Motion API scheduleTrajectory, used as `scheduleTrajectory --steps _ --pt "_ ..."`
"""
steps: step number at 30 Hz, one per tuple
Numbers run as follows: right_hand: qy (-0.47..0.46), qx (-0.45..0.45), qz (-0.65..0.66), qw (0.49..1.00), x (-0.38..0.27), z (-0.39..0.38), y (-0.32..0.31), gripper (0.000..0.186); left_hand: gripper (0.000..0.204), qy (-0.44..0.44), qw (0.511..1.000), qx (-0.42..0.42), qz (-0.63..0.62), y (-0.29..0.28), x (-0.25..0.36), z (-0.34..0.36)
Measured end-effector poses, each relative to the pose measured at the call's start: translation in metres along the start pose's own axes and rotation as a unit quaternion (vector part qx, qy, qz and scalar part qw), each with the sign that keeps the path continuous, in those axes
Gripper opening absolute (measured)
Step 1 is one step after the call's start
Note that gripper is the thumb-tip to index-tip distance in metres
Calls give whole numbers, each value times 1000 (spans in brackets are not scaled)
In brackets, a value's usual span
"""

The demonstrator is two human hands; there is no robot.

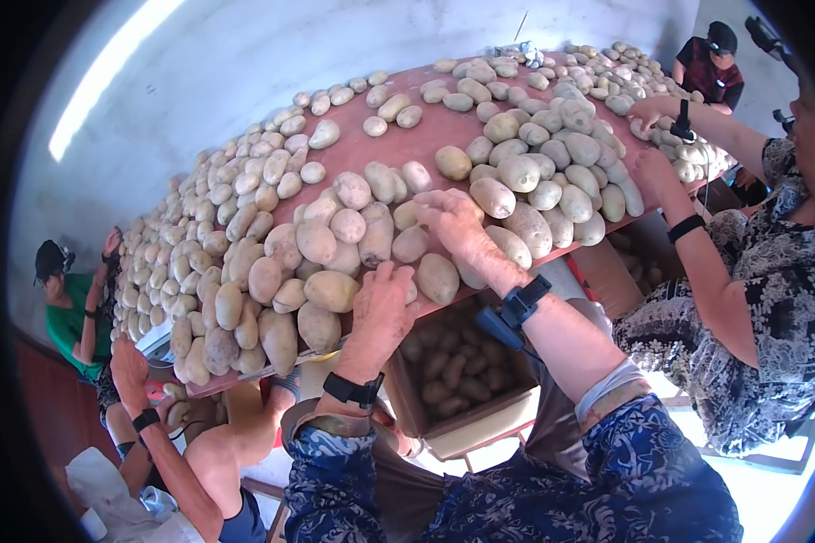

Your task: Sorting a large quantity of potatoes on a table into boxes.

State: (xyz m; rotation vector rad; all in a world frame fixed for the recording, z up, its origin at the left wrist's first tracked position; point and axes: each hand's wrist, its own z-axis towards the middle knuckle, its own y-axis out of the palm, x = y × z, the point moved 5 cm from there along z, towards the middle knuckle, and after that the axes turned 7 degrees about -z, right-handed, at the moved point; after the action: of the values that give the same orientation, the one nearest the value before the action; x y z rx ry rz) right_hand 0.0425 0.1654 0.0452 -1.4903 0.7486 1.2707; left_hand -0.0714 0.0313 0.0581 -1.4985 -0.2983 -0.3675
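A large pile of pale tan potatoes (330,291) covers the near part of a reddish-brown table (362,145). At the table's front edge, my left hand (383,312) is curled round a potato (412,291), mostly hidden by the fingers. Farther in and to the right, my right hand (451,220) reaches over the pile with bent fingers, closed against a yellowish potato (406,214). Between my hands lie more loose potatoes, among them a big oval one (438,278). Both wrists wear dark bands.
Below the table edge, a cardboard box (462,416) holds several potatoes. A second box (611,271) stands to its right. A person in a patterned garment (733,317) reaches in from the right. Other people sit at left (72,317) and far right (711,72); another arm (177,452) enters lower left.
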Motion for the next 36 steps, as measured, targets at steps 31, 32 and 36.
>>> scheduleTrajectory --steps 31,32,36 --pt "-156 35 -374 913 -41 21 -26 65 47 -170 777 142 -589 8 -33 21" --pt "-178 53 -394 900 -40 26 -26 64 46 -175 782 142 -581 10 -32 22" --pt "-202 99 -469 854 -27 34 -26 49 47 -178 798 138 -559 13 -24 25"
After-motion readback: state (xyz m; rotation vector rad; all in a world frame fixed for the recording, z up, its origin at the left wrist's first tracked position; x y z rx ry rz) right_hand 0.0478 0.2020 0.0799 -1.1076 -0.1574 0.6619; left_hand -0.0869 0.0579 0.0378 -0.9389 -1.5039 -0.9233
